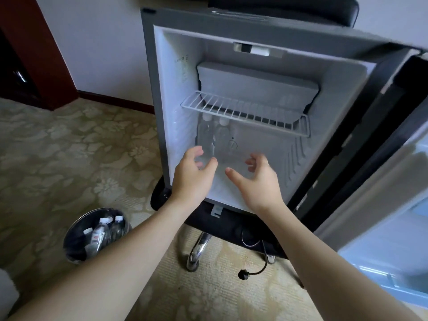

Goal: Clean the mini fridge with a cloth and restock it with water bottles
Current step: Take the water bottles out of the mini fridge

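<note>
The mini fridge (347, 72) stands open on a black chair seat, tilted slightly. Two clear water bottles with white caps stand side by side under the wire shelf (243, 112), at the back left of the lower compartment. My left hand (193, 172) reaches in, its fingers and thumb curled round the lower part of the left water bottle (205, 135). The right water bottle (223, 135) stands free just beside it. My right hand (257, 179) hovers over the fridge floor with relaxed, spread fingers and holds nothing. No cloth is in view.
The fridge door (382, 205) swings open at the right. A round metal bin (76, 246) with several water bottles sits on the patterned carpet at the lower left. A chrome chair leg (199, 249) and a loose power plug (243, 274) lie below the fridge.
</note>
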`<state>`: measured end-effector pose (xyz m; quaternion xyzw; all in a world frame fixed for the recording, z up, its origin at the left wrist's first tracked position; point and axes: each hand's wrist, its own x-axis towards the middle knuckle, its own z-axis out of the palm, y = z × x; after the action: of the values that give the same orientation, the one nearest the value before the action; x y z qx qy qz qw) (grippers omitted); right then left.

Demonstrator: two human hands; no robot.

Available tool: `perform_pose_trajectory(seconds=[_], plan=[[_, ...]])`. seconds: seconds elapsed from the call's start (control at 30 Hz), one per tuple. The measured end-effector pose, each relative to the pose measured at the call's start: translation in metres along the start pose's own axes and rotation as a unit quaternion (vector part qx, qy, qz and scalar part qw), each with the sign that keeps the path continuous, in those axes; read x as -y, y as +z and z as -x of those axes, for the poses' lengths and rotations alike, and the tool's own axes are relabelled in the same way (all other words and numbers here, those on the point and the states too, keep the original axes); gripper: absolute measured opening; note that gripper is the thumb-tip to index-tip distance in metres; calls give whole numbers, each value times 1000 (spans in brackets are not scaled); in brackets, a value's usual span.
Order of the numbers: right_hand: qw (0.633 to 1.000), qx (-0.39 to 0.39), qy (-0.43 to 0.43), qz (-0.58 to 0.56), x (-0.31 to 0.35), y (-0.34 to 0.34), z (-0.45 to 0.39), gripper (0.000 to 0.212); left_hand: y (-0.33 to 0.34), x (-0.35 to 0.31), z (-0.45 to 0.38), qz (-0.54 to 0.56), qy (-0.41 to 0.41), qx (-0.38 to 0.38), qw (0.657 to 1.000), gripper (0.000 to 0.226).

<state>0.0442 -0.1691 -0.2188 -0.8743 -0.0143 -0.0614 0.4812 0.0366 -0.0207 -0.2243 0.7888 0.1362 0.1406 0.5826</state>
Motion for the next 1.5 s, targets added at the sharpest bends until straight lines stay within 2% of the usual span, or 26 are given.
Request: perform_pose_trajectory(seconds=[0.13, 0.43, 0.53, 0.6, 0.7, 0.97, 1.17, 1.33, 1.5], plan=[[1000, 2, 25, 0, -21, 20, -32, 74, 15, 19, -37, -15, -14, -7, 1000, 50], [998, 13, 52, -23, -53, 71, -102, 59, 52, 71, -104, 3, -52, 4, 999, 57], [998, 25, 45, -28, -62, 89, -123, 67, 65, 86, -122, 19, -49, 2, 999, 43], [998, 21, 48, -33, -65, 102, -137, 74, 72, 92, -133, 32, -44, 8, 998, 45], [998, 2, 54, -38, -73, 120, -159, 62, 83, 103, -148, 53, -27, 7, 998, 42], [998, -38, 27, -32, -87, 137, -202, 49, 101, 120, -184, 60, 3, -46, 997, 35], [996, -47, 29, -76, -100, 129, -211, 61, 103, 125, -192, 54, 2, 8, 998, 26], [997, -26, 57, -50, -115, 110, -198, 59, 100, 126, -170, 17, 11, 49, 999, 49], [997, -13, 69, -41, -112, 96, -168, 60, 88, 122, -138, 43, 0, 76, 996, 39]])
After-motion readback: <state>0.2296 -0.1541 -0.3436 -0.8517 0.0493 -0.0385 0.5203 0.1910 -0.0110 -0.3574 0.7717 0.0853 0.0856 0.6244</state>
